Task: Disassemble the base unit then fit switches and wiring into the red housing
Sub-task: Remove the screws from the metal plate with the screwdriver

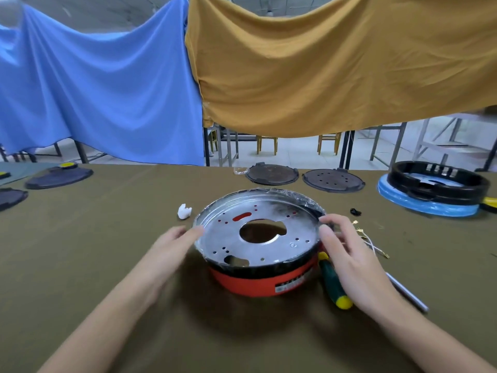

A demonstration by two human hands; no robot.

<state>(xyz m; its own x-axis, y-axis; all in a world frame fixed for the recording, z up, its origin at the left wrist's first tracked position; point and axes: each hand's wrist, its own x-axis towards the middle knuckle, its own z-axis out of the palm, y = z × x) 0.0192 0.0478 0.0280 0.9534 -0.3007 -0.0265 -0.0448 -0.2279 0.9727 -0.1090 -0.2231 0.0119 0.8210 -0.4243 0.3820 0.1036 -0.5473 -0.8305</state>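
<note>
Bracing the work from the 9 o'clock side, the left hand (172,247) lies with fingers nearly straight, fingertips against the rim of the silver plate (269,238), holding nothing. That plate, punched with small holes and a large central cutout, sits on top of the red housing (258,281), which rests near the middle of the counter (107,265). A black band runs between plate and red wall. Just off the plate at 10 o'clock lies a small white plastic piece (184,211).

On the housing's front wall, toward 5 o'clock, is a dark label (291,283) with white print; it is too blurred to read, and no brand can be made out.

At 3 o'clock the right hand (347,254) curls its fingers over the plate's edge, thumb on the near side, gripping the rim. The two hands on opposite sides probably steady the unit so the plate can be lifted or turned free.

Beside that hand lies a green-handled screwdriver (333,284) with yellow ends, close enough to grab. Thin wires with gold terminals (373,243) lie just beyond, likely staged for fitting. Far off at 2 o'clock, a black ring (438,181) sits on a blue-wrapped part.
</note>
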